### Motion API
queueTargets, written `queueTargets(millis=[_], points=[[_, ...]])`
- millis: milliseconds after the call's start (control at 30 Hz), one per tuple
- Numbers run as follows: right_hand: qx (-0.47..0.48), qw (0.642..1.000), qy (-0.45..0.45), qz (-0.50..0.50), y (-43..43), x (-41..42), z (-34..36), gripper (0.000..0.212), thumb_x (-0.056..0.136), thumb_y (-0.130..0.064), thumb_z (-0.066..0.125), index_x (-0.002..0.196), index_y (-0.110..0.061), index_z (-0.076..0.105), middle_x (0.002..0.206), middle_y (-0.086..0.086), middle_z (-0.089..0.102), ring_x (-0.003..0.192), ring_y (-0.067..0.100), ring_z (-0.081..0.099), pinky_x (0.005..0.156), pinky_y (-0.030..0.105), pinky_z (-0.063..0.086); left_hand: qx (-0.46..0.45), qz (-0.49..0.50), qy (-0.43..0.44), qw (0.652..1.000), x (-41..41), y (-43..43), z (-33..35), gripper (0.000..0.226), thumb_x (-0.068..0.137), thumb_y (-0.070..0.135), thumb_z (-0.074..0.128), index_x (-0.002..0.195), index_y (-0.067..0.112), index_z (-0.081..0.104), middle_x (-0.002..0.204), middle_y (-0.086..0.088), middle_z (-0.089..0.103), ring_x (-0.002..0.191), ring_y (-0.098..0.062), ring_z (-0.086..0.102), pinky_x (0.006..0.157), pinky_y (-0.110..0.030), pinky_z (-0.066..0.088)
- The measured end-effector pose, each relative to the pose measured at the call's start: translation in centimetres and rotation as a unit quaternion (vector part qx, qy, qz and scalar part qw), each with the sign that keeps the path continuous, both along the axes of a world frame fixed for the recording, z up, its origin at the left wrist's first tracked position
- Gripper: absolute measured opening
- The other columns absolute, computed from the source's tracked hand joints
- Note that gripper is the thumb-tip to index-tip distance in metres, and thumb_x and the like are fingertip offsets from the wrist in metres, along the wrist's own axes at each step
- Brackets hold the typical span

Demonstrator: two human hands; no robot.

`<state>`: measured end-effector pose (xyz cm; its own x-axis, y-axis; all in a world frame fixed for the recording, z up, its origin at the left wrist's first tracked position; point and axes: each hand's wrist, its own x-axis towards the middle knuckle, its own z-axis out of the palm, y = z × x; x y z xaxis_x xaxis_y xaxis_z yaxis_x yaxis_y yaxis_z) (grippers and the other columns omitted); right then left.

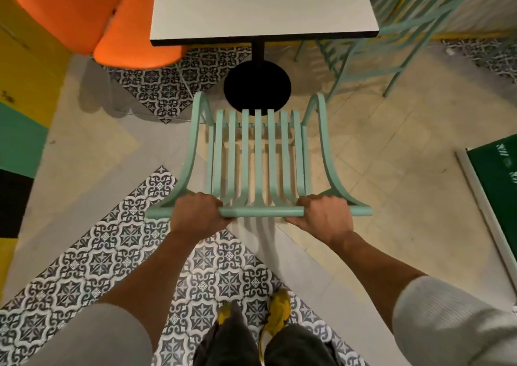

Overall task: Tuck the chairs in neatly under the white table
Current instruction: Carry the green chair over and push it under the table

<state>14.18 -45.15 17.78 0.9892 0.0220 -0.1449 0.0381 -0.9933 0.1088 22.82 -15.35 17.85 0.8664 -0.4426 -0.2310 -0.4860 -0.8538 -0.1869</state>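
The floor (363, 147) under us is showing plain beige tiles crossed by bands of dark patterned tiles, and a yellow and green wall panel (25, 108) is running along the left edge. The white table (263, 7) is standing ahead of us on a black post with a round black base (257, 85), and its near edge is lying well beyond the front of the green slatted chair (257, 155) we are holding. That chair is sitting wholly outside the table, its front slat ends just reaching over the near rim of the base, with bare floor open on both sides of it. An orange chair (134, 29) is sitting at the table's left side with its seat partly under the corner, and another green chair (377, 38) is standing at the right side, close to the table edge. A green board with a white frame (498, 186) is lying on the floor at the far right. We are reaching forward with both arms nearly straight, the sleeves pushed up above the elbows. Our left hand (195, 211) is clenching the chair's top rail near its left end, and our right hand (324, 214) is clenching the same rail near its right end, knuckles up, thumbs underneath. Our yellow shoes (277, 312) are showing below, on the patterned tiles.
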Motion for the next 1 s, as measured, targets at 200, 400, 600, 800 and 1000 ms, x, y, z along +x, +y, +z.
queueTargets(millis=[200, 400, 600, 800, 1000], points=[[0.009, 0.999, -0.03, -0.008, -1.4, 4.2, -0.5, 0.065, 0.084, -0.09, 0.05, 0.078, -0.03, 0.072, 0.053, -0.01, 0.05, 0.041, 0.018, 0.054, 0.046, 0.024, 0.037, -0.036, 0.013, 0.006, 0.999, 4.6, -1.3, -0.2, 0.075, 0.08, 0.094, 0.042, 0.079, 0.029, 0.078, 0.061, 0.008, 0.065, 0.056, -0.017, 0.068, 0.059, -0.03, 0.059], [0.013, 0.999, -0.022, -0.028, -2.5, 7.5, -1.3, 0.076, 0.084, -0.095, 0.028, 0.077, -0.032, 0.07, 0.056, -0.009, 0.055, 0.042, 0.015, 0.056, 0.045, 0.024, 0.047, -0.052, -0.006, -0.005, 0.999, 7.9, -2.0, -0.6, 0.07, 0.081, 0.09, 0.046, 0.07, 0.027, 0.074, 0.052, 0.01, 0.055, 0.043, -0.015, 0.056, 0.048, -0.023, 0.044], [0.0, 1.0, 0.012, -0.023, -3.4, 10.2, -1.1, 0.071, 0.085, -0.094, 0.036, 0.087, -0.034, 0.073, 0.066, -0.009, 0.065, 0.05, 0.014, 0.063, 0.05, 0.029, 0.055, -0.082, 0.001, -0.041, 0.996, 9.9, -2.5, -0.7, 0.073, 0.083, 0.09, 0.05, 0.049, 0.026, 0.056, 0.043, 0.012, 0.027, 0.032, -0.015, 0.031, 0.046, -0.017, 0.022], [0.022, 0.998, 0.039, -0.034, -4.4, 13.2, -0.7, 0.085, 0.081, -0.096, 0.019, 0.102, -0.035, 0.074, 0.082, -0.01, 0.071, 0.067, 0.013, 0.069, 0.065, 0.033, 0.061, -0.093, 0.004, -0.02, 0.995, 12.6, -4.0, 0.2, 0.063, 0.081, 0.086, 0.047, 0.051, 0.031, 0.047, 0.044, 0.012, 0.012, 0.035, -0.018, 0.031, 0.048, -0.02, 0.017], [0.037, 0.998, 0.045, -0.038, -5.8, 15.5, -0.8, 0.08, 0.083, -0.094, 0.028, 0.101, -0.032, 0.075, 0.081, -0.008, 0.071, 0.069, 0.015, 0.07, 0.068, 0.036, 0.062, -0.033, -0.008, 0.005, 0.999, 14.9, -4.9, -1.0, 0.076, 0.083, 0.093, 0.032, 0.065, 0.029, 0.068, 0.045, 0.011, 0.036, 0.039, -0.013, 0.039, 0.046, -0.021, 0.018]])
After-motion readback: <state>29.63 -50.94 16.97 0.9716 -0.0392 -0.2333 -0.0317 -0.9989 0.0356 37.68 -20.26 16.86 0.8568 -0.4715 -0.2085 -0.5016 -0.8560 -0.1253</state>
